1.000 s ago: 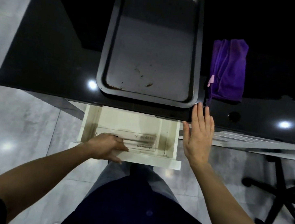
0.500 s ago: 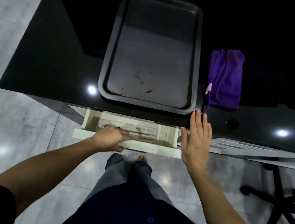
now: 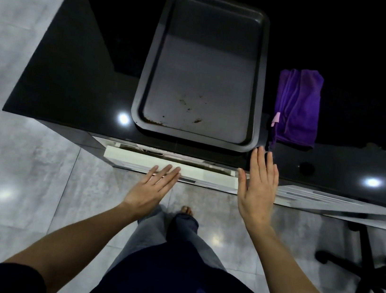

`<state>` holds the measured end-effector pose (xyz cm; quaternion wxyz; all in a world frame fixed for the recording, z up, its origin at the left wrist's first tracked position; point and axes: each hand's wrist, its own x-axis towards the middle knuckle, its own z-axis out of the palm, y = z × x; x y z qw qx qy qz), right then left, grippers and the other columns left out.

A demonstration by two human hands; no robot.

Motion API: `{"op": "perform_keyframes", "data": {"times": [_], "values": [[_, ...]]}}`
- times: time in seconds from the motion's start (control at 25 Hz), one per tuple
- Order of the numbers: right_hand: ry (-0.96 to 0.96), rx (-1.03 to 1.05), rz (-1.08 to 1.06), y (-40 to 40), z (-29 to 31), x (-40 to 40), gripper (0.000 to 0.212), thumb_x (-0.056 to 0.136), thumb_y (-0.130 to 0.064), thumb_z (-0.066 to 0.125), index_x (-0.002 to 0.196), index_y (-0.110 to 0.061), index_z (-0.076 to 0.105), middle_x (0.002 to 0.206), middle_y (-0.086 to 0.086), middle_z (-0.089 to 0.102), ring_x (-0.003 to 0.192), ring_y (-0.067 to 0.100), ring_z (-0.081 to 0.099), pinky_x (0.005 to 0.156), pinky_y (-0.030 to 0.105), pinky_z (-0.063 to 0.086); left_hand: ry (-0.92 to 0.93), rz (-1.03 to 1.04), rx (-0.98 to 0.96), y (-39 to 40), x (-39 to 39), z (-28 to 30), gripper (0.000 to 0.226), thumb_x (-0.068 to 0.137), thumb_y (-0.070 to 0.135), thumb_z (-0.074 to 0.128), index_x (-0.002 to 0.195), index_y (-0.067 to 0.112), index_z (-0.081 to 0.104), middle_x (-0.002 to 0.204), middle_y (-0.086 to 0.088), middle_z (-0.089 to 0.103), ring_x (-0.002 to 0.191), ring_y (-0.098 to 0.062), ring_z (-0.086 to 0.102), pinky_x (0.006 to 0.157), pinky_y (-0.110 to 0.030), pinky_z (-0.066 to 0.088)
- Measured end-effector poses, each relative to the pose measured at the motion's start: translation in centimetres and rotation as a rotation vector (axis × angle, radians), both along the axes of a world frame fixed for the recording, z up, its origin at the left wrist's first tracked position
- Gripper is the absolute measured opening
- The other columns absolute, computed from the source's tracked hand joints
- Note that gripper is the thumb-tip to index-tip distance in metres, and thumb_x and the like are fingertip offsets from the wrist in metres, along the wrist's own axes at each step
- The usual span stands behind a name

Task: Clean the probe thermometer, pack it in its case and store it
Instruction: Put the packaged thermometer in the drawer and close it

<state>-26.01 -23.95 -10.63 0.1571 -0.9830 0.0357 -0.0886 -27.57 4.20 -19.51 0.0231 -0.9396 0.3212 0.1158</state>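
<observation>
The white drawer (image 3: 171, 168) under the front edge of the black bench (image 3: 76, 85) is almost shut, leaving only a thin gap along its top. Through that gap you can make out a sliver of something pale with dark markings, but it is too narrow to tell whether that is the thermometer case.

Your left hand (image 3: 150, 190) is flat with its fingers (image 3: 167, 171) straight and released, the tips touching the drawer front near its middle. Your right hand (image 3: 257, 192) is also flat and released, fingers together and pointing away from you; it holds nothing and sits just beside the drawer's right end, its fingertips over the bench edge. Whether it touches the bench cannot be told.

On the bench, directly above the drawer, lies 1 dark baking tray (image 3: 203, 71) with brown marks near its front corner. Just to its right sits a folded purple cloth (image 3: 298, 106) with a small pink tag. Below, your legs and 1 bare foot (image 3: 187, 210) stand on grey floor tiles (image 3: 20, 184), and the black base of a chair (image 3: 366, 267) shows at the right.
</observation>
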Motion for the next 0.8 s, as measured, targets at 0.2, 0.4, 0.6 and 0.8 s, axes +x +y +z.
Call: {"op": "perform_keyframes", "data": {"times": [0.2, 0.4, 0.6, 0.8], "values": [[-0.020, 0.007, 0.006, -0.2, -0.4, 0.1, 0.057, 0.103, -0.036, 0.037, 0.153, -0.010, 0.029, 0.161, 0.001, 0.025, 0.152, 0.023, 0.018, 0.124, 0.041, 0.013, -0.023, 0.024, 0.107, -0.2, -0.5, -1.2, 0.091, 0.081, 0.008, 0.049, 0.153, 0.008, -0.007, 0.163, -0.011, -0.011, 0.149, -0.031, -0.009, 0.120, -0.051, -0.001], [-0.016, 0.014, 0.007, -0.2, -0.4, 0.1, 0.057, 0.104, -0.038, 0.034, 0.153, -0.010, 0.030, 0.161, 0.002, 0.026, 0.152, 0.023, 0.019, 0.124, 0.040, 0.012, 0.091, 0.319, 0.127, -3.3, -0.2, -0.4, 0.106, 0.080, 0.010, 0.054, 0.147, 0.012, -0.028, 0.155, -0.017, -0.034, 0.143, -0.035, -0.029, 0.118, -0.054, -0.008], [0.006, 0.011, 0.010, 0.0, 0.0, 0.1, 0.057, 0.103, -0.038, 0.034, 0.153, -0.010, 0.031, 0.161, 0.004, 0.029, 0.152, 0.023, 0.019, 0.124, 0.042, 0.014, 0.218, 0.580, 0.073, -7.4, 0.4, 0.2, 0.103, 0.082, 0.006, 0.046, 0.140, 0.014, -0.039, 0.147, -0.024, -0.043, 0.137, -0.042, -0.036, 0.116, -0.058, -0.010], [0.001, 0.018, 0.003, -0.1, 0.1, 0.1, 0.055, 0.104, -0.034, 0.042, 0.153, -0.011, 0.032, 0.161, 0.004, 0.030, 0.152, 0.023, 0.019, 0.124, 0.042, 0.014, 0.256, 0.581, 0.085, -7.4, 0.8, 0.9, 0.106, 0.083, 0.011, 0.049, 0.141, 0.018, -0.039, 0.148, -0.021, -0.042, 0.139, -0.039, -0.035, 0.117, -0.056, -0.009]]}}
